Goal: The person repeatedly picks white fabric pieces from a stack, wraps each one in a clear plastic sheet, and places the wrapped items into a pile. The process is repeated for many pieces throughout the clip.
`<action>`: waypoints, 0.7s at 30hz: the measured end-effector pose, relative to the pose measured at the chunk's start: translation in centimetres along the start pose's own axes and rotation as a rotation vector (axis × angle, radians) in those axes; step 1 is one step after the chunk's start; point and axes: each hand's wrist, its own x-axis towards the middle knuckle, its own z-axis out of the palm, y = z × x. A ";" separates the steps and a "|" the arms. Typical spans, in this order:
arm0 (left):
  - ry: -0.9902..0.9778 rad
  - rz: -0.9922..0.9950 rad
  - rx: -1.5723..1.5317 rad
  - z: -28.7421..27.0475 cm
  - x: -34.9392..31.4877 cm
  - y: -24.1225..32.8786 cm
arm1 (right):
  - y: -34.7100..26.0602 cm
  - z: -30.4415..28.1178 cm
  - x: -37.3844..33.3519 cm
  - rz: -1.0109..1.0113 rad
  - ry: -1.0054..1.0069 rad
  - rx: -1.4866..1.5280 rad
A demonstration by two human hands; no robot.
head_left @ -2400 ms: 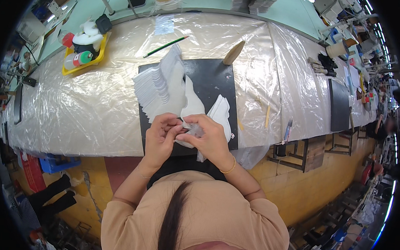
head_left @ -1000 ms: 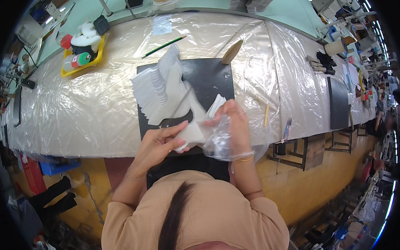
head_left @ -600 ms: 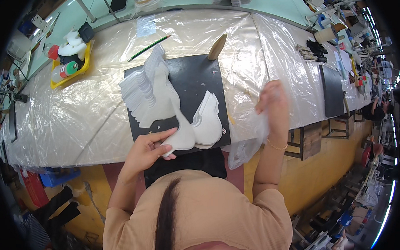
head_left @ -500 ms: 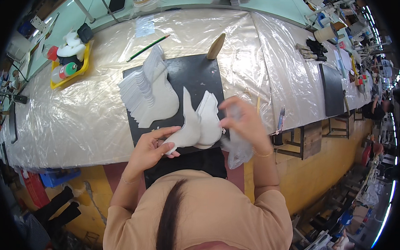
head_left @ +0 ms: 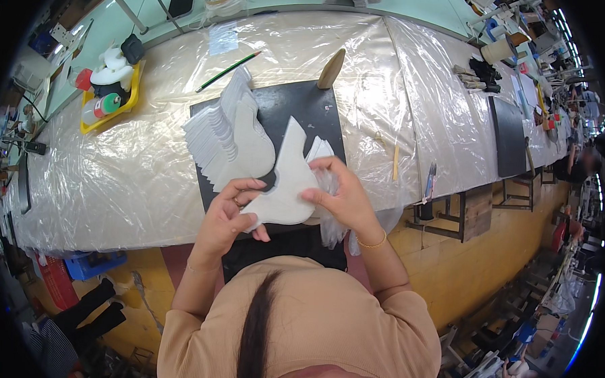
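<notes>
A flat white curved piece [head_left: 287,192], like a cut fabric or foam panel, is held slightly above a black board [head_left: 296,97]. My left hand [head_left: 230,216] pinches its lower left tip, thumb on top. My right hand [head_left: 346,198] grips the right edge, its thumb lying on the piece. Crumpled clear plastic [head_left: 331,227] hangs under my right hand; whether the fingers also hold it I cannot tell. Behind that hand shows part of a small stack of white pieces [head_left: 320,148]. A larger fanned stack of like pieces [head_left: 250,146] lies on the board's left side.
A wooden tool [head_left: 331,68] stands at the board's far edge. Beyond the stack lies a green pencil [head_left: 228,71]. A yellow basket [head_left: 136,94] with bottles sits at the left. Plastic sheeting [head_left: 154,176] covers the table. Another dark board [head_left: 507,137] lies at the right.
My right hand has moved left and inward and taken hold of the white piece's right edge. The piece has shifted right, now covering most of the small stack.
</notes>
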 end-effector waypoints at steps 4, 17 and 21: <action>-0.008 0.051 0.303 0.7 0.3 -0.4 | 0.0 0.0 0.1 0.059 -0.068 0.061; 0.268 0.086 0.434 2.0 1.1 -1.0 | -2.7 2.1 -0.4 -0.525 0.126 -0.456; 0.259 0.222 0.599 2.6 1.0 -0.7 | -2.5 2.5 -0.3 -0.591 0.105 -0.578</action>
